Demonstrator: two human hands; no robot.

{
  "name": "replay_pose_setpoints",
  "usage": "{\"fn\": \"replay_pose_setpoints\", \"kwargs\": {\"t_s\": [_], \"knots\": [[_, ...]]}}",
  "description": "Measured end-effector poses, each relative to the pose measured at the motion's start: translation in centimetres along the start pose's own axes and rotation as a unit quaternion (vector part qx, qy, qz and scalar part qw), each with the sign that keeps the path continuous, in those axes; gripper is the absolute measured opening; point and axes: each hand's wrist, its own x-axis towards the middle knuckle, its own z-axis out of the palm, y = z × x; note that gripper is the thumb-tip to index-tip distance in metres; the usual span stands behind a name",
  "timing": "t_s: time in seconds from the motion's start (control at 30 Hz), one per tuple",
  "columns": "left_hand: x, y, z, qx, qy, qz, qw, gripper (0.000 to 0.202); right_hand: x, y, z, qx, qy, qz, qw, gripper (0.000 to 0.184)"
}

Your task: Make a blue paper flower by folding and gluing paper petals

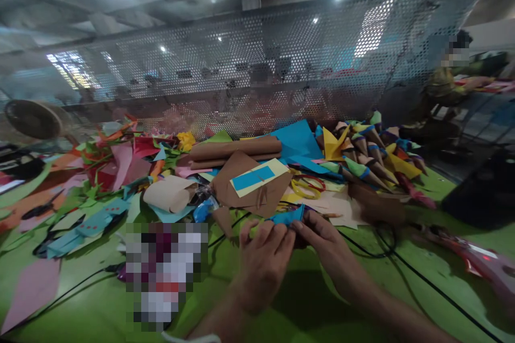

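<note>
My left hand (263,257) and my right hand (322,238) meet low in the middle of the view, over the green table (314,305). Both pinch a small blue paper piece (287,217) between the fingertips; the fingers are pressed together on it. Just behind it lies a folded brown paper (245,193) with a pale yellow and blue strip (259,177) on top. The whole picture is blurred by motion.
Coloured paper scraps (100,171) cover the left. Rolled brown paper (235,149) lies behind, several paper cones (370,155) at the right. Yellow-handled scissors (306,186), black cables (402,268), a glue gun (478,260) and a perforated metal screen (257,64) surround the spot. A person (450,86) sits far right.
</note>
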Motion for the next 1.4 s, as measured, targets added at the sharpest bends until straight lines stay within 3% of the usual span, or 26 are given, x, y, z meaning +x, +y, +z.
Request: {"fn": "replay_pose_setpoints", "kwargs": {"t_s": [0.1,0.17,0.3,0.37,0.43,0.53,0.63,0.8,0.9,1.1,1.27,1.4], "knots": [[0.0,0.3,-0.1,-0.018,-0.020,-0.002,1.000,0.016,0.5,0.3,-1.0,-0.027,0.012,-0.011,1.000,0.029],[0.1,0.2,-0.4,-0.067,-0.021,-0.018,0.997,0.015,0.9,0.3,-1.9,-0.102,0.025,-0.044,0.993,0.024],[0.4,-1.0,-1.0,-0.189,0.026,-0.145,0.971,0.006,0.7,-0.5,-3.1,-0.328,0.003,-0.129,0.936,0.017],[0.6,-1.7,-0.9,-0.262,-0.012,-0.210,0.942,0.010,0.3,-1.0,-3.0,-0.420,-0.036,-0.143,0.896,0.013],[0.7,-2.3,-0.7,-0.345,-0.090,-0.237,0.904,0.025,-0.1,-1.2,-2.7,-0.477,-0.080,-0.142,0.864,0.012],[0.8,-2.6,-0.4,-0.425,-0.168,-0.233,0.858,0.029,-0.5,-1.3,-2.2,-0.501,-0.116,-0.149,0.844,0.015],[0.7,-2.6,-0.1,-0.455,-0.171,-0.250,0.837,0.019,-0.5,-1.2,-2.2,-0.477,-0.109,-0.141,0.861,0.012],[0.5,-2.7,0.1,-0.473,-0.162,-0.343,0.795,0.012,-0.2,-1.3,-2.7,-0.358,-0.088,-0.106,0.924,0.009],[0.7,-2.7,-0.1,-0.470,-0.165,-0.366,0.787,0.012,-0.1,-1.3,-2.8,-0.286,-0.075,-0.092,0.951,0.012],[0.8,-2.6,0.0,-0.463,-0.163,-0.367,0.790,0.012,-0.2,-1.4,-2.6,-0.271,-0.046,-0.110,0.955,0.010],[0.5,-2.9,0.2,-0.453,-0.138,-0.405,0.782,0.016,0.0,-1.2,-2.8,-0.187,-0.039,-0.068,0.979,0.027],[0.5,-3.0,0.1,-0.457,-0.136,-0.408,0.779,0.016,0.3,-1.2,-2.8,-0.128,-0.046,-0.051,0.989,0.024]]}}
